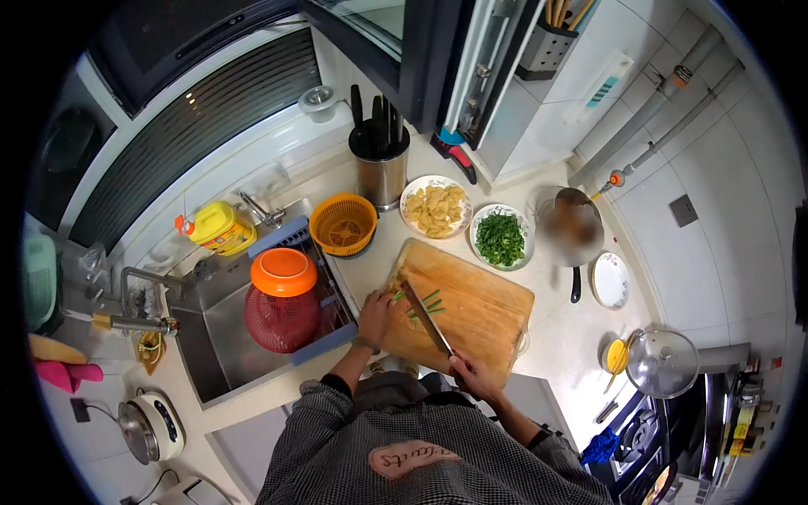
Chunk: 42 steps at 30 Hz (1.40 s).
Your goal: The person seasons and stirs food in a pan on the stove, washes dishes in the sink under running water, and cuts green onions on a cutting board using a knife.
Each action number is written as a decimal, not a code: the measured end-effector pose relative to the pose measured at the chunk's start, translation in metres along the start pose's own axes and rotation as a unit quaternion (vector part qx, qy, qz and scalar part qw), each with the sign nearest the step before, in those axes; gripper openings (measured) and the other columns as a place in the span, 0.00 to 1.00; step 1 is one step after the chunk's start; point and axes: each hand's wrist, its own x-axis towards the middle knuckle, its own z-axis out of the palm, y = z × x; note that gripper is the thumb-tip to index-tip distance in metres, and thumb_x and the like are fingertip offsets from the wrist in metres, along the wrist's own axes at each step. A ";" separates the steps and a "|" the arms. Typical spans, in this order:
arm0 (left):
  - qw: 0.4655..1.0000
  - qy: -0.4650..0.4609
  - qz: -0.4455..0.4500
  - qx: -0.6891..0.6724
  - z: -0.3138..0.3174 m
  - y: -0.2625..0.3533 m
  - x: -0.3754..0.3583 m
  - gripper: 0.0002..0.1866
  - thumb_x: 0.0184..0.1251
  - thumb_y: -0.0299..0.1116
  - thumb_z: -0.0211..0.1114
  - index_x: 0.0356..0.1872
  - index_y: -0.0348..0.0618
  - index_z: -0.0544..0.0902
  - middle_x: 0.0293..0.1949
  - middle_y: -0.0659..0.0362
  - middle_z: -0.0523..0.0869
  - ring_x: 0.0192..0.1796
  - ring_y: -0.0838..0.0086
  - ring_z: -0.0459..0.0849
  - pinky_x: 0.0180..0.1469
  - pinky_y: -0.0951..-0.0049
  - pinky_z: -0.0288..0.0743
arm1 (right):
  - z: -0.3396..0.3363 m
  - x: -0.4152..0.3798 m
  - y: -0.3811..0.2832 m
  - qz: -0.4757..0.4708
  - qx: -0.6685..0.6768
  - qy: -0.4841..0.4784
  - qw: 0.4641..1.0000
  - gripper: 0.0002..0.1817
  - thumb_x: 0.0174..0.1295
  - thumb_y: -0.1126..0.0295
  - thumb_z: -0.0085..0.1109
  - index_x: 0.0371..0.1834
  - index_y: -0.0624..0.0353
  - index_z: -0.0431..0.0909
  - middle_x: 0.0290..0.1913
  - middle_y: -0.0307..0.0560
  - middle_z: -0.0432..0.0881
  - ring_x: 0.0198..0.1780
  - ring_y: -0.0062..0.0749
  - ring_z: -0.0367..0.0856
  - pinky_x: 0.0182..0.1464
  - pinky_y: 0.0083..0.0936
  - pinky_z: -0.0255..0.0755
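My right hand (473,375) is closed round the handle of a kitchen knife (427,318). The blade lies slantwise over a wooden cutting board (484,307), its tip toward the far left. Fingers of my left hand (377,316) are bent together at the board's left edge, pressing the ends of thin green stalks (398,296) close beside the blade. Several cut lengths of green stalk (432,296) lie on the board just right of the knife. I cannot make out their exact kind.
Beyond the board stand plates of sliced pale food (436,208) and chopped greens (500,239), and a knife block (379,168). To the left is the sink (223,345) with a red basket (282,318); to the right, a pan (571,227), a white plate (611,281) and the stove (635,438).
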 end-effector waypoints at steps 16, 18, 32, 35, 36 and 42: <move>0.994 -0.026 0.087 -0.061 0.020 0.055 0.002 0.27 0.53 0.40 0.70 0.54 0.39 0.77 0.51 0.50 0.73 0.56 0.54 0.67 0.59 0.56 0.63 | -0.026 -0.031 0.024 -0.073 0.048 0.127 0.988 0.19 0.72 0.61 0.45 0.61 0.57 0.68 0.17 0.30 0.64 0.14 0.13 0.60 0.16 0.14 0.55; 0.994 -0.035 0.086 -0.063 0.027 0.039 -0.004 0.26 0.53 0.40 0.71 0.53 0.39 0.78 0.48 0.51 0.75 0.54 0.56 0.71 0.58 0.58 0.66 | -0.025 -0.028 0.023 -0.066 0.040 0.110 0.991 0.22 0.71 0.61 0.47 0.66 0.56 0.66 0.18 0.30 0.64 0.16 0.14 0.61 0.18 0.16 0.57; 0.990 -0.028 0.127 -0.062 0.018 0.031 -0.011 0.12 0.57 0.27 0.64 0.42 0.37 0.84 0.40 0.53 0.81 0.44 0.58 0.78 0.48 0.62 0.73 | -0.010 -0.007 0.021 -0.057 -0.084 0.058 0.993 0.22 0.72 0.58 0.45 0.65 0.52 0.68 0.20 0.30 0.65 0.16 0.15 0.61 0.17 0.15 0.58; 0.988 -0.033 0.119 -0.091 0.024 0.025 -0.012 0.09 0.57 0.25 0.63 0.39 0.36 0.84 0.37 0.53 0.82 0.40 0.59 0.80 0.44 0.64 0.75 | -0.012 -0.008 0.016 0.002 -0.090 0.065 0.994 0.23 0.70 0.56 0.49 0.62 0.58 0.70 0.25 0.38 0.73 0.28 0.22 0.70 0.32 0.23 0.67; 0.988 -0.043 0.114 -0.098 0.024 0.025 -0.012 0.08 0.57 0.25 0.62 0.38 0.36 0.84 0.36 0.53 0.81 0.39 0.60 0.80 0.42 0.65 0.75 | -0.013 -0.007 0.018 0.003 -0.089 0.065 0.994 0.23 0.70 0.56 0.49 0.62 0.58 0.70 0.25 0.38 0.73 0.28 0.22 0.70 0.32 0.23 0.67; 0.981 -0.067 0.086 -0.159 0.036 0.014 -0.007 0.06 0.56 0.22 0.62 0.34 0.35 0.84 0.34 0.53 0.80 0.37 0.61 0.80 0.40 0.66 0.75 | -0.011 0.013 0.019 0.024 -0.102 0.047 0.993 0.23 0.70 0.56 0.49 0.62 0.57 0.70 0.22 0.39 0.72 0.26 0.25 0.70 0.30 0.26 0.67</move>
